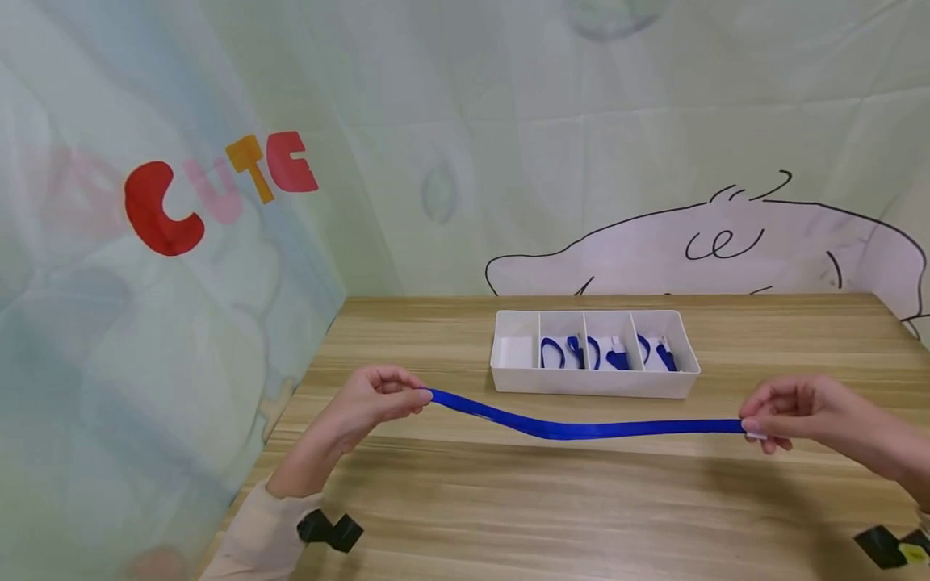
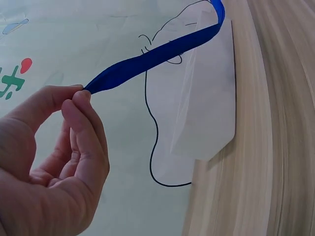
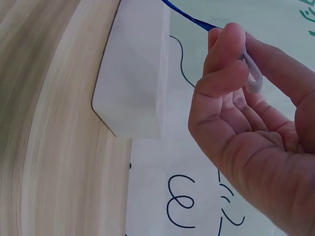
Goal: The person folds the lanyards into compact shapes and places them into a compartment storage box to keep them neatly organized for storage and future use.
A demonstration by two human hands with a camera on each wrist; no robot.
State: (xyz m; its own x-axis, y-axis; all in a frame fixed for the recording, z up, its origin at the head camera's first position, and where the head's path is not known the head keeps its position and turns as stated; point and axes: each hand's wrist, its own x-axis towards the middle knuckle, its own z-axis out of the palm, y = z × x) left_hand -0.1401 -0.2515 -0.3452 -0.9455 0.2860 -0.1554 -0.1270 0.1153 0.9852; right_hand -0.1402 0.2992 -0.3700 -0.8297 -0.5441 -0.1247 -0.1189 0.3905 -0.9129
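Lanyard (image 1: 581, 428) hangs stretched between left hand (image 1: 378, 397) and right hand (image 1: 788, 411), both pinching its ends, not yet stowed in the tray's (image 1: 508, 378) leftmost compartment, which holds none.

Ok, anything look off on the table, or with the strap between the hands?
Nothing stands out. The blue strap sags slightly between the left hand and right hand; the white tray sits square on the table.
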